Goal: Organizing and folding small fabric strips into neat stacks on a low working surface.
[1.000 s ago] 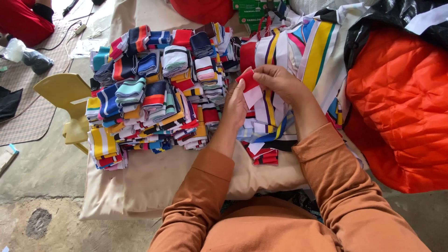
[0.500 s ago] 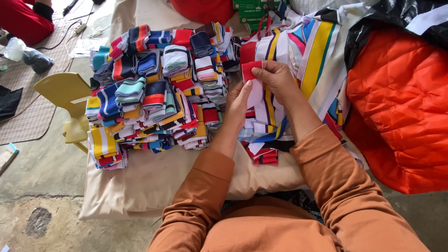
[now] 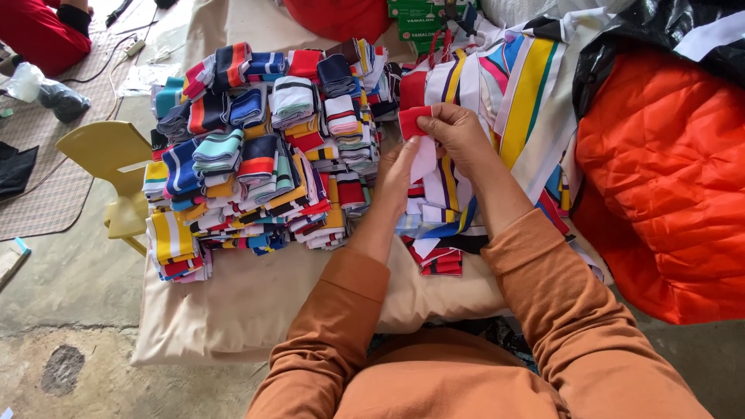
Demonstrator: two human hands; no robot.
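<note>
My right hand (image 3: 459,133) pinches the red top end of a red and white knit strip (image 3: 420,141) and holds it up over a loose heap of striped strips (image 3: 438,233). Below it, my left hand (image 3: 397,177) grips the white lower part of the same strip, fingers flat along it. Both sleeves are orange-brown. To the left lies a big pile of folded striped knit bands (image 3: 256,147) in several colours, on a beige cloth-covered table (image 3: 256,302).
Wide striped fabric (image 3: 528,93) hangs behind my hands. An orange quilted jacket (image 3: 667,186) fills the right side, under a black plastic bag (image 3: 644,31). A yellow plastic chair (image 3: 109,163) stands left of the table. A person in red (image 3: 39,35) sits at top left.
My right hand has lifted the strip's red end up and away from me. My left hand has slid down along the strip, pulling it straight.
</note>
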